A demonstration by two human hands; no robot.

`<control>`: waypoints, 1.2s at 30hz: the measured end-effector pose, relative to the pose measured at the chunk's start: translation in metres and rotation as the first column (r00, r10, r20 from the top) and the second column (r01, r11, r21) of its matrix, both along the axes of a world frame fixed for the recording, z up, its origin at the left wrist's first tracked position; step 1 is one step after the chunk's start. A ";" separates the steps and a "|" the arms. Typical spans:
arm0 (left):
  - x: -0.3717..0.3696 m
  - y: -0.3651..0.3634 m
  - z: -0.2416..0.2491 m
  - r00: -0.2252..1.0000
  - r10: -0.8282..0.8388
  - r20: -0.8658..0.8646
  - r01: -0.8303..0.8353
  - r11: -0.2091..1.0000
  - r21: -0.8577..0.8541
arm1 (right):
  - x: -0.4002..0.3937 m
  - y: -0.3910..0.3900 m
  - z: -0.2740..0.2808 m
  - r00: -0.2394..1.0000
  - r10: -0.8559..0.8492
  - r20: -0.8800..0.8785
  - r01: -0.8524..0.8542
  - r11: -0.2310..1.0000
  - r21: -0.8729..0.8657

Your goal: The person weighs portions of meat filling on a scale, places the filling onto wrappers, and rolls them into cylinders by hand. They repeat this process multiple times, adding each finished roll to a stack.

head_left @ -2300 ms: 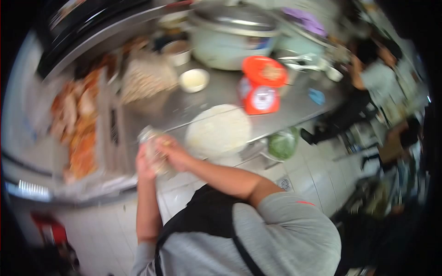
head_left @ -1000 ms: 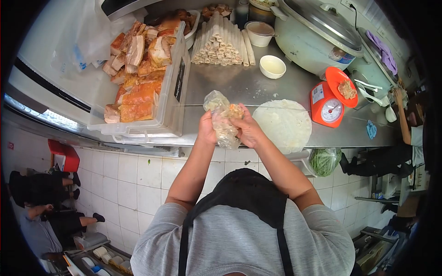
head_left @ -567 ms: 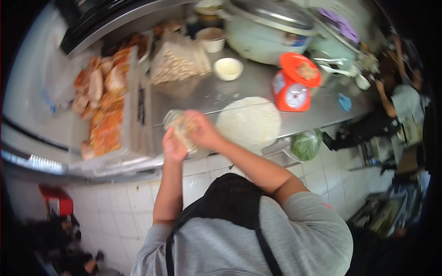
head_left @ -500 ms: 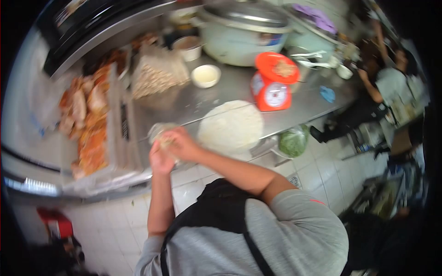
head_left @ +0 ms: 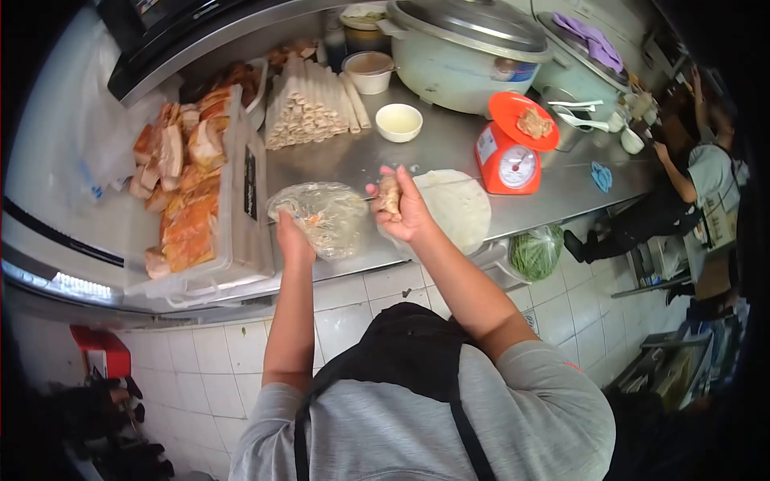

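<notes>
While a big pale green pot [head_left: 457,76] stands behind the round white sheet [head_left: 457,210], a clear box [head_left: 261,240] full of orange-brown meat [head_left: 191,228] sits well to the sheet's left. Many thin pale rolls [head_left: 305,112] lie piled behind the sheet, off to the left. Just right of the sheet is a red scale [head_left: 513,152] with a small heap of meat [head_left: 533,123] on top. Just left of the sheet, the left hand [head_left: 295,239] pinches a clear bag [head_left: 333,224] by its edge. By the sheet's left side, the right hand [head_left: 412,215] curls its fingers around a lump of food [head_left: 390,195]; I cannot tell if that hand touches the sheet.

It looks like the step in hand is getting food out of the bag. I think the next move calls for a snug right hand, so no bits drop, and a left hand that does not tip the bag.

The pot's sticker [head_left: 513,70], the box's black label [head_left: 250,186] and the scale's side label [head_left: 487,144] are too small to read.
</notes>
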State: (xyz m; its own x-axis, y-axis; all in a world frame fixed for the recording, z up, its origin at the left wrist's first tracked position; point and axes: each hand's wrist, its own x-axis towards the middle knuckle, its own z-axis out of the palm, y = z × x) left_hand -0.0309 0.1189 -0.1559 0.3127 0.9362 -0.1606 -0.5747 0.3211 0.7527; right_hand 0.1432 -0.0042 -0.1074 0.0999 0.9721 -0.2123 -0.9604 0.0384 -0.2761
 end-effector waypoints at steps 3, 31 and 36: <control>-0.011 0.003 -0.020 0.632 0.491 -0.599 0.107 0.711 0.695 | -0.007 0.002 0.002 0.978 0.024 0.209 -0.003 0.995 -0.104; -0.005 -0.029 0.036 0.877 -0.362 0.316 0.437 0.874 -0.214 | -0.034 -0.026 0.004 0.384 -0.190 0.904 0.181 0.975 0.128; 0.013 -0.028 0.067 0.958 -0.287 -0.025 0.287 0.958 0.013 | -0.006 -0.054 -0.021 0.454 -0.171 0.874 0.328 0.945 0.014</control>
